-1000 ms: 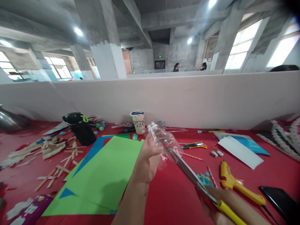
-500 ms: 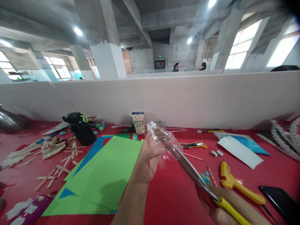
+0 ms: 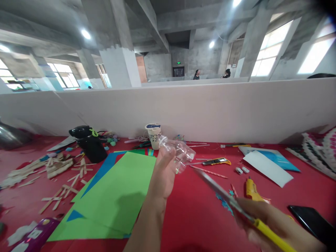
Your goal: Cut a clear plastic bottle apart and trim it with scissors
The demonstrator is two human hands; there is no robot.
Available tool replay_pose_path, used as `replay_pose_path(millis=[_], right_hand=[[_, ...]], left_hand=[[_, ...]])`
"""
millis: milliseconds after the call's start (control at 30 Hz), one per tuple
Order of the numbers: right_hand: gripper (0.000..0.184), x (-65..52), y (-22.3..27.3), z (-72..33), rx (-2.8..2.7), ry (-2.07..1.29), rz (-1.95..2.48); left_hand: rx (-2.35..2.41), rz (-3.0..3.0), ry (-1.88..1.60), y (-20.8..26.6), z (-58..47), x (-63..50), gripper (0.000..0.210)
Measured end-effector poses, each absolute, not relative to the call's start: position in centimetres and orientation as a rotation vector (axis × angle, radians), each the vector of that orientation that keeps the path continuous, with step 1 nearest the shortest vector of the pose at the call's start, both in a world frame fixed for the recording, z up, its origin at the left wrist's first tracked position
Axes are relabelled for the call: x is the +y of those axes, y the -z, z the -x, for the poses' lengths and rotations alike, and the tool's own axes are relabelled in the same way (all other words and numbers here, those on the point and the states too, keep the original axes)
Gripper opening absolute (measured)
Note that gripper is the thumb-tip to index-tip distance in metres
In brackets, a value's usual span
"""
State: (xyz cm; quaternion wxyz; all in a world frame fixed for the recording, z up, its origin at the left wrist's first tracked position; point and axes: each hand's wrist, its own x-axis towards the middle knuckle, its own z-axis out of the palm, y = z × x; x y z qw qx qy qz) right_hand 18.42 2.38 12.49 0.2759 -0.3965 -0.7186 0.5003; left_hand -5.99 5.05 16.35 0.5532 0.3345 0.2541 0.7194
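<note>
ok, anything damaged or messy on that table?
Yes. The clear plastic bottle in the left hand is only a cut-off top piece with an open end. Wooden sticks lie scattered loose across the red table at left.

Cup (image 3: 153, 134) at the far edge of the table — white, dark handwritten marks on its side, too small to read. Purple packet (image 3: 36, 235) at the near left corner carries a pale label, print blurred. Green sign (image 3: 179, 63) over the distant door — lit, wording not legible. No numbers readable.
</note>
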Motion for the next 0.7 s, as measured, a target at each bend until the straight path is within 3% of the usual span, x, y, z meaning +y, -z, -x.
replay_pose_path(millis=[100,200,567,700], right_hand=[[0.025,3.3,-12.1,-18.1,-1.616,-1.521,1.046],[0.016,3.8,-12.6,-16.7,-1.267,-1.487,0.769],[0.025,3.9,-13.3,-15.5,-0.936,-1.368,0.631],[0.031,3.9,-13.1,-14.8,-0.953,-1.363,0.67]], left_hand=[[0.569,-0.828,-1.63,-16.0,4.9,5.0,0.03],[0.58,-0.806,-1.537,-15.4,2.8,4.7,0.036],[0.778,-0.928,-1.657,-12.3,-3.5,3.0,0.071],[0.727,-0.923,-1.751,-13.1,-4.2,2.6,0.067]])
